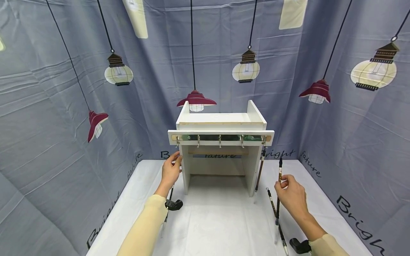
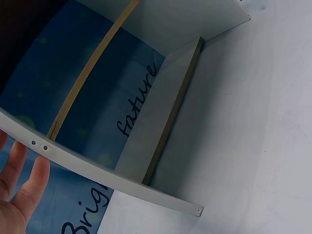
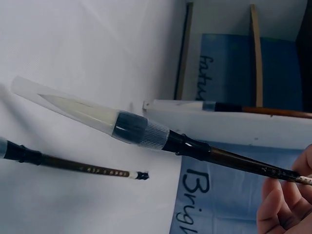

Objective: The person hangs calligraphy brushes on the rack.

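Head view: holds a brush [image 1: 278,206] nearly upright by the handle in the right hand [image 1: 292,193], pinched narrowly between thumb and fingers, capped end down, to the right of the white rack [image 1: 221,126] and apart from it. Rests the fingertips of the left hand [image 1: 171,172] against the rack's left side panel [image 1: 185,177], fingers apart and lightly bent; in the left wrist view, touches it just beside two small holes. Has a hanging brush [image 1: 260,170] at the rightmost of the metal hooks [image 1: 220,142] along the front bar, plus a lying brush [image 1: 282,233] on the white cloth [image 1: 208,227], crossing behind the one in hand. Shows a partly hidden brush [image 1: 166,217] past the left wrist; cannot tell how it is supported. In the right wrist view, reveals pale bristles inside a clear cap [image 3: 63,105]. Faces a blue-grey curtain [image 1: 211,53] printed with lamps.
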The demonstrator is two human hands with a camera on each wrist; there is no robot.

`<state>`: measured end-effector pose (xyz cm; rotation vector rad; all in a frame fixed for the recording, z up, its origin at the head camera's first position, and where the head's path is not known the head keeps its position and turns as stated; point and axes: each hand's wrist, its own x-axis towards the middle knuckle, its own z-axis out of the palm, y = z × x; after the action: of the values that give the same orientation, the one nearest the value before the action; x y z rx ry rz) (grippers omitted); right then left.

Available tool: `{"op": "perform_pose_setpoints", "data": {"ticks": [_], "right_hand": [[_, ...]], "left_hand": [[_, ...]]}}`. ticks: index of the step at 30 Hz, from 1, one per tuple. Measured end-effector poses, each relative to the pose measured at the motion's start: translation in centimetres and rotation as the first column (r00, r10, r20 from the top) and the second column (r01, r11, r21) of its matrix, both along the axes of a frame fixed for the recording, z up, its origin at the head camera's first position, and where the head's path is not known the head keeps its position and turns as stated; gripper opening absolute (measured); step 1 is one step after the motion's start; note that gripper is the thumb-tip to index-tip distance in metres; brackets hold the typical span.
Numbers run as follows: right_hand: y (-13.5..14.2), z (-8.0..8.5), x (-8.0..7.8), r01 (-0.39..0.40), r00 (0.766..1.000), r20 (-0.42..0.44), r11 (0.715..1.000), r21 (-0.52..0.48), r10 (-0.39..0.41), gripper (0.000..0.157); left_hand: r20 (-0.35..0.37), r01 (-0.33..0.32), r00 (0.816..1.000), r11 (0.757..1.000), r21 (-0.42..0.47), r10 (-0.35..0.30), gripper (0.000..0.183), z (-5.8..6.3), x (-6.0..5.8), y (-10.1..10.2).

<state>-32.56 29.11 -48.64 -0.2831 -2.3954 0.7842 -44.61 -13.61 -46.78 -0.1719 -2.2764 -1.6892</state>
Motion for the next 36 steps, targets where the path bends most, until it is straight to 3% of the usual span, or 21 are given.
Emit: {"op": "perform_pose_setpoints", "data": {"ticks": [13,36], "right_hand": [[-1.3,1.3,0.1,-0.05,0.997,-0.061,0.999,-0.008,0.05,0.023],[-4.9,3.5,0.7,-0.138,0.967,-0.216,0.99,0.01,0.137,0.019]], "left_hand": [[-0.019,-0.006,1.0,1.0,-0.011,0.006,0.045,0.1,0.0,-0.1],[-0.008,-0.015,1.0,1.0,0.0,0.015,0.042,0.0,0.0,0.2]]}}
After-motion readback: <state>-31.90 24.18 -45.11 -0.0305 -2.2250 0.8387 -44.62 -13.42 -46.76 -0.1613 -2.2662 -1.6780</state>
